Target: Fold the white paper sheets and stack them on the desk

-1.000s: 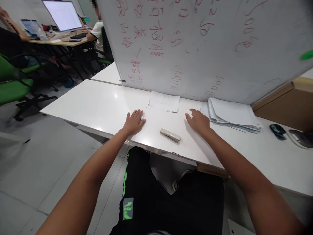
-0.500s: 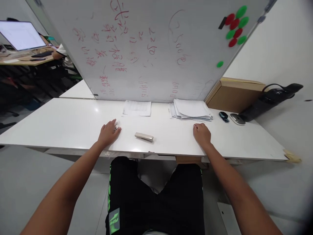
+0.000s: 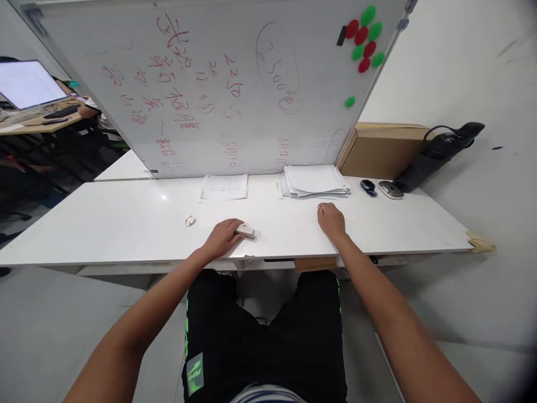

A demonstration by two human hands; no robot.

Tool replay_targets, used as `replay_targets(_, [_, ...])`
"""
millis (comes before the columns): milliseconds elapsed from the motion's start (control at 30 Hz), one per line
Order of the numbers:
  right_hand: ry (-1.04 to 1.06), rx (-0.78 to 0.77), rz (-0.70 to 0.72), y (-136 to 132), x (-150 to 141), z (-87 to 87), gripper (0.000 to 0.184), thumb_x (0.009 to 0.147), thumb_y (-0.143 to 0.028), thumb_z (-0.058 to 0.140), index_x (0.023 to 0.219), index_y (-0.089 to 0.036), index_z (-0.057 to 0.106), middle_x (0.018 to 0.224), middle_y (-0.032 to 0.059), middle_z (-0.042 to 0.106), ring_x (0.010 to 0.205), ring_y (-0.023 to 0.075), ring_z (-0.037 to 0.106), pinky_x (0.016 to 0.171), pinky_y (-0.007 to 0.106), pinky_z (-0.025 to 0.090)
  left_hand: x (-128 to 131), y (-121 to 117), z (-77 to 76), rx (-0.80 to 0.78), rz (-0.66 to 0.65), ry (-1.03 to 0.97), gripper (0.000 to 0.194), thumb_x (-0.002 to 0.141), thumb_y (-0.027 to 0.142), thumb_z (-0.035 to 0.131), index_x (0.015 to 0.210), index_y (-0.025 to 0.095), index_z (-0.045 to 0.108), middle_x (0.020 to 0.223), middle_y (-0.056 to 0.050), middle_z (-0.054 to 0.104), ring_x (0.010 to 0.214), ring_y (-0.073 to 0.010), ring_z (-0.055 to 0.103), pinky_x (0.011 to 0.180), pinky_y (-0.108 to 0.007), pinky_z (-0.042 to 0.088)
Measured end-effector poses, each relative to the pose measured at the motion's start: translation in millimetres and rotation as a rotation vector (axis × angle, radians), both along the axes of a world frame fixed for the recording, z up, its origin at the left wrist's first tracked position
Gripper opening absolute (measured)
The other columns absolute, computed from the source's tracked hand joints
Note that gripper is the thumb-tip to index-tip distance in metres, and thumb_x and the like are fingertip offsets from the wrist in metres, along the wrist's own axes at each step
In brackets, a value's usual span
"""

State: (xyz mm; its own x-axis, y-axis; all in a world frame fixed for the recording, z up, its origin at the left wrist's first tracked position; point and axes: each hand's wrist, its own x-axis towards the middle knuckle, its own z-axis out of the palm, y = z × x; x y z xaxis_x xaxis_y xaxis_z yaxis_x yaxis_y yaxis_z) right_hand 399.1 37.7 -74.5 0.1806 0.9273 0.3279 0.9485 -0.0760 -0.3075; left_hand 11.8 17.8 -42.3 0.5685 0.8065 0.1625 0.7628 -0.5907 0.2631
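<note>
A beige stapler [image 3: 246,231] lies on the white desk, with my left hand [image 3: 222,238] closed around its left end. The stapler's right end sticks out past the fingers. Left of that hand is a small white ring-shaped thing [image 3: 190,221], too small to name. My right hand [image 3: 332,221] rests on the desktop as a loose fist, and whatever may be inside it is hidden. Just beyond the right hand sits a thick stack of papers [image 3: 316,179]. A thinner set of printed sheets [image 3: 225,187] lies farther left, beyond the stapler.
A whiteboard [image 3: 201,134] with red writing and round magnets stands along the desk's back. At right are a cardboard box [image 3: 380,151], a watch [image 3: 368,186], a mouse [image 3: 391,190] and a leaning black bottle [image 3: 436,157]. A monitor [image 3: 29,84] is far left.
My left hand has left the small white thing, moved right and closed on the stapler. My right hand stays a fist near the paper stack. The view has shifted somewhat.
</note>
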Motion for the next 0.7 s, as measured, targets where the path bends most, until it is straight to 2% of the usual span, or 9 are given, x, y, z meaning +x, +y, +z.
replay_targets(167, [0.005, -0.007, -0.001, -1, -1, 1.6, 0.034, 0.095, -0.025, 0.031, 0.104, -0.015, 0.062, 0.099, 0.013, 0.062, 0.084, 0.0226, 0.058, 0.072, 0.031, 0.041, 33, 30, -5.8, -0.018, 0.11, -0.031, 0.031, 0.091, 0.039, 0.047, 0.115, 0.021, 0.055, 0.115, -0.007, 0.063, 0.105, -0.0247, 0.057, 0.09, -0.037, 0.044])
replay_targets(300, [0.006, -0.012, -0.004, -1, -1, 2.5, 0.035, 0.095, -0.025, 0.03, 0.107, -0.015, 0.062, 0.101, 0.0134, 0.062, 0.085, 0.0234, 0.058, 0.073, 0.032, 0.041, 49, 40, -10.6, 0.014, 0.207, -0.092, 0.027, 0.09, 0.04, 0.049, 0.107, 0.02, 0.058, 0.105, -0.008, 0.065, 0.097, -0.0253, 0.058, 0.086, -0.038, 0.045])
replay_targets(700, [0.015, 0.018, 0.009, 1, 1, -2.3, 0.04, 0.093, -0.027, 0.032, 0.121, -0.012, 0.055, 0.114, 0.0145, 0.062, 0.102, 0.0259, 0.057, 0.084, 0.035, 0.042, 52, 39, -12.9, 0.01, 0.185, -0.123, 0.027, 0.09, 0.04, 0.049, 0.107, 0.021, 0.057, 0.103, -0.007, 0.064, 0.095, -0.0246, 0.057, 0.083, -0.037, 0.044])
